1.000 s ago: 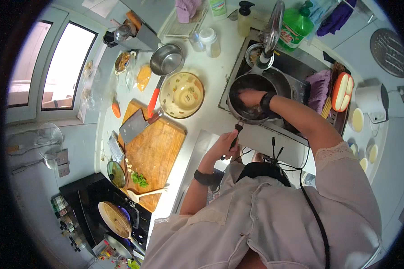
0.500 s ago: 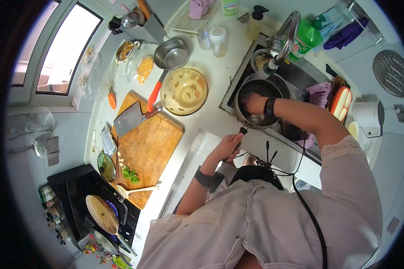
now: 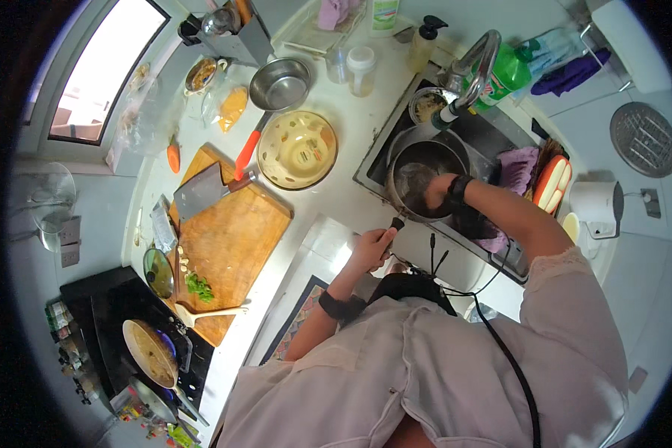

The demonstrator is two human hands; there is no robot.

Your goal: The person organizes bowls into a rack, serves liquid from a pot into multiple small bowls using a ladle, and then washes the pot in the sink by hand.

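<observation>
A dark-lined pot (image 3: 446, 155) with a black handle is held over the sink, beneath the curved metal faucet (image 3: 488, 60). My left hand (image 3: 370, 249) is wrapped round that handle at the counter's front edge. Inside the pot, low against its right side, is my right hand (image 3: 437, 192); its fingertips are hidden, so whether they grip anything does not show. Cloudy, shiny water (image 3: 414, 179) appears in the pot's bottom. A small bowl with food scraps (image 3: 428, 107) sits just behind the pot in the sink.
Left of the sink are a patterned yellow bowl (image 3: 297, 151), a steel saucepan (image 3: 279, 84) and a cutting board (image 3: 235, 239) bearing a cleaver (image 3: 201, 193). A pan (image 3: 151, 351) sits over a blue flame. Purple cloths (image 3: 517, 168) hang at the sink's right.
My right hand has moved from the pot's back left toward its front right, exposing the water. My left hand still grips the handle. The view has shifted slightly.
</observation>
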